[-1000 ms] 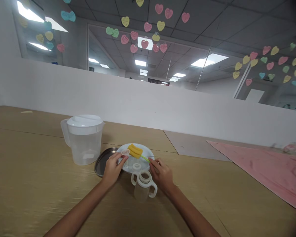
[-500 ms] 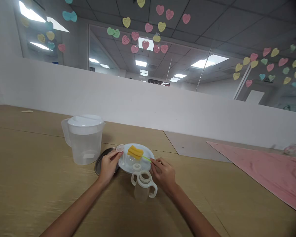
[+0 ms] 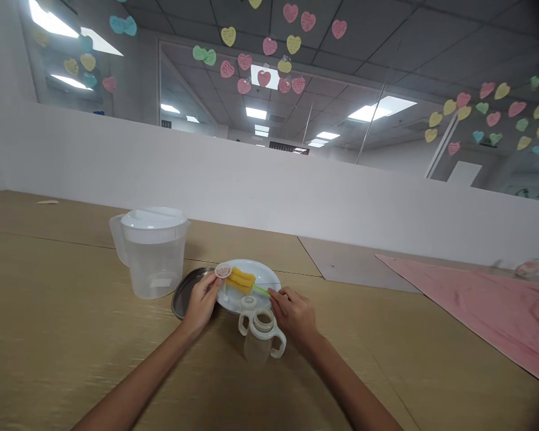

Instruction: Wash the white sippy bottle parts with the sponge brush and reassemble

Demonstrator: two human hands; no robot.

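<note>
Between its fingertips my left hand point(image 3: 203, 299) holds a small round clear-white piece point(image 3: 223, 271) over the left side of a white plate point(image 3: 267, 278). My right hand point(image 3: 294, 311) pinches the thin green handle point(image 3: 261, 290) of a yellow sponge brush point(image 3: 241, 280). The sponge is above the plate, right beside the round piece; whether they touch is hard to tell. In front of the plate stands a clear bottle point(image 3: 258, 344) with two white handles and an open top. A small white ringed part point(image 3: 248, 302) is just behind it.
A lidded clear pitcher point(image 3: 156, 257) stands left of the plate. A dark metal tray point(image 3: 182, 294) lies between them, partly behind my left hand. Pink cloth point(image 3: 489, 311) covers the table's right side, and a white wall point(image 3: 251, 191) runs behind.
The yellow sponge has moved left, up to the round piece, with my right hand following slightly. My left hand has shifted a little to the right.
</note>
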